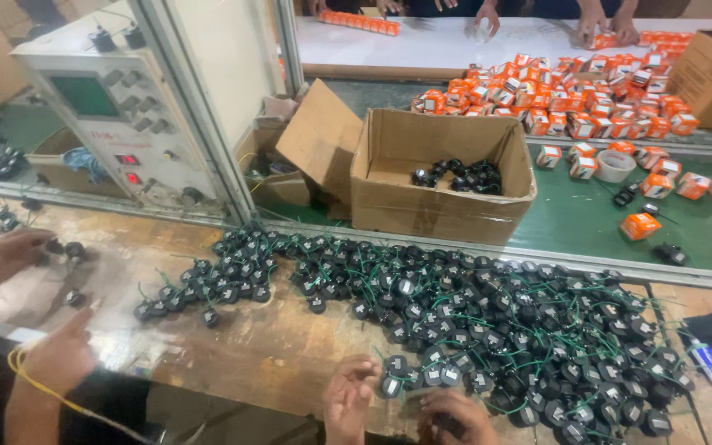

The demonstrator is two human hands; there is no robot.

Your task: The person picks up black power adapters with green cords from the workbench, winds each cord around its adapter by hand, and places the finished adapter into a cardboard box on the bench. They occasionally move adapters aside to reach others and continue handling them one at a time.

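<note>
A wide heap of small black round parts with green wires (488,330) covers the worn wooden bench (274,346). My left hand (348,400) is at the heap's near edge, its loosely curled fingers touching one black round part (391,386). Just to the right, my right hand (455,416) is curled around a dark part (447,424) that is mostly hidden by the fingers.
A co-worker's hands (10,251) (59,356) work on black parts at the left. An open cardboard box (442,202) holds several black parts. Behind it are a green belt (587,214) with orange boxes (587,99), a test instrument (117,115), and other people's hands at the far table (488,15).
</note>
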